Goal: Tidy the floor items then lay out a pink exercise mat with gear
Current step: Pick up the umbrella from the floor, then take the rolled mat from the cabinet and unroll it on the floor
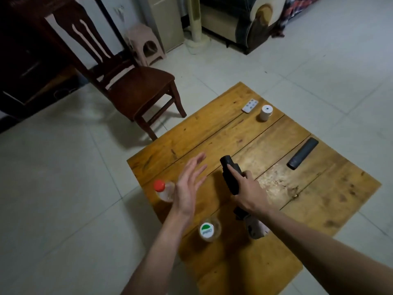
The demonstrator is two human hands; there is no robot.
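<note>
Early tidy stage: right hand (247,193) clamped round a black object (230,177) over the table (319,209), left hand (188,184) spread and holding nothing, bottles on table, pink mat not in view, nothing laid out.

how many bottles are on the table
2. One with a red cap at the table's left edge beside the left hand; one with a green-and-white cap nearer the camera, between the forearms.
</note>
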